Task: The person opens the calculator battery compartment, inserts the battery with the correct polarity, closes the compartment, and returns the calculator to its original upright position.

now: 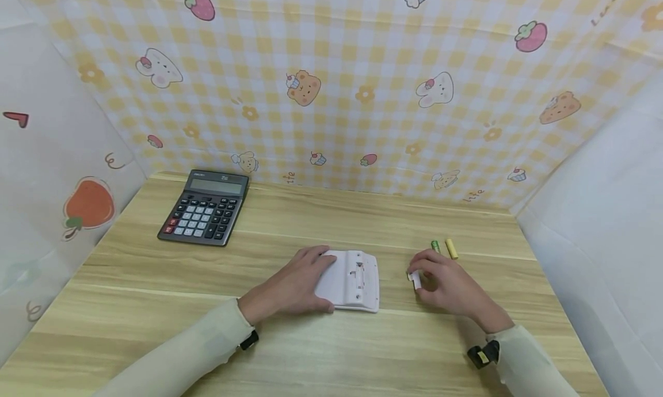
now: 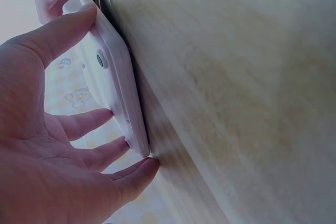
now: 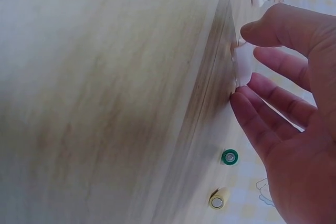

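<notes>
A white calculator (image 1: pixel 339 279) lies face down on the table, its narrow battery compartment (image 1: pixel 359 276) uncovered. My left hand (image 1: pixel 297 282) grips its left part, thumb on the near edge and fingers at the far edge; the left wrist view shows the thumb (image 2: pixel 79 24) on its casing. To the right, my right hand (image 1: pixel 448 285) holds a small white battery cover (image 3: pixel 243 64) between thumb and fingers, low at the table. Beyond that hand lie a green battery (image 1: pixel 435 245) and a yellow battery (image 1: pixel 452 249). Whether anything sits inside the compartment I cannot tell.
A dark grey calculator (image 1: pixel 204 207) lies face up at the back left of the wooden table (image 1: pixel 290 357). Yellow checked cloth (image 1: pixel 331 121) hangs along the back edge, with pale cloth at both sides.
</notes>
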`<action>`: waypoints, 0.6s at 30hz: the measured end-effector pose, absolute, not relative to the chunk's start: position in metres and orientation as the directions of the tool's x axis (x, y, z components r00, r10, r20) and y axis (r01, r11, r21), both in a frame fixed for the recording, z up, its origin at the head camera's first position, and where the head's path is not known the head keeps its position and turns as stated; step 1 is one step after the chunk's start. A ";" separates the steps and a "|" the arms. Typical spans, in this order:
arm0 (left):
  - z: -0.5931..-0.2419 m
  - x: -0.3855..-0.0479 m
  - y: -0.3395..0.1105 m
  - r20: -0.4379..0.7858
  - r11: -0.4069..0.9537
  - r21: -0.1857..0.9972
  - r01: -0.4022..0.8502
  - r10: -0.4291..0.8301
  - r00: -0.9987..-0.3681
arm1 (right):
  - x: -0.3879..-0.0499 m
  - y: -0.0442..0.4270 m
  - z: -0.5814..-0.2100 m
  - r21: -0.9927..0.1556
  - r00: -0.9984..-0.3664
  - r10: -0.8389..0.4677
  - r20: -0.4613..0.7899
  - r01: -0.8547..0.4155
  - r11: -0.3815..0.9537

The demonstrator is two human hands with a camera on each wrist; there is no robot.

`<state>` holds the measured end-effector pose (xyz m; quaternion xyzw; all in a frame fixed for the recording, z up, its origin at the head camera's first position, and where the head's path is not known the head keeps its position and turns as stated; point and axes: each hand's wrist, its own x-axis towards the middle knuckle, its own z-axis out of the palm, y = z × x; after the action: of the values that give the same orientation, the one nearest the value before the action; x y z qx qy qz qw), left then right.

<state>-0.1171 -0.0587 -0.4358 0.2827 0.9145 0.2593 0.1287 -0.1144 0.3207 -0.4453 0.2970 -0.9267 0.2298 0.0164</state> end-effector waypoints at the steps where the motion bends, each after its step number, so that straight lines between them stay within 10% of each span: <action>1: -0.436 -0.117 -0.059 -0.089 0.705 0.548 0.450 0.584 -0.807 | -0.114 0.321 -0.445 -0.416 -0.823 -0.543 0.167 -0.558 0.718; 18: -0.437 -0.117 -0.059 -0.094 0.705 0.550 0.447 0.584 -0.806 | -0.119 0.335 -0.433 -0.460 -0.851 -0.485 0.202 -0.519 0.720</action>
<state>-0.1174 -0.0592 -0.4371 0.2822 0.9139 0.2605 0.1318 -0.1189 0.3348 -0.4333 0.2708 -0.9269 0.2578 0.0334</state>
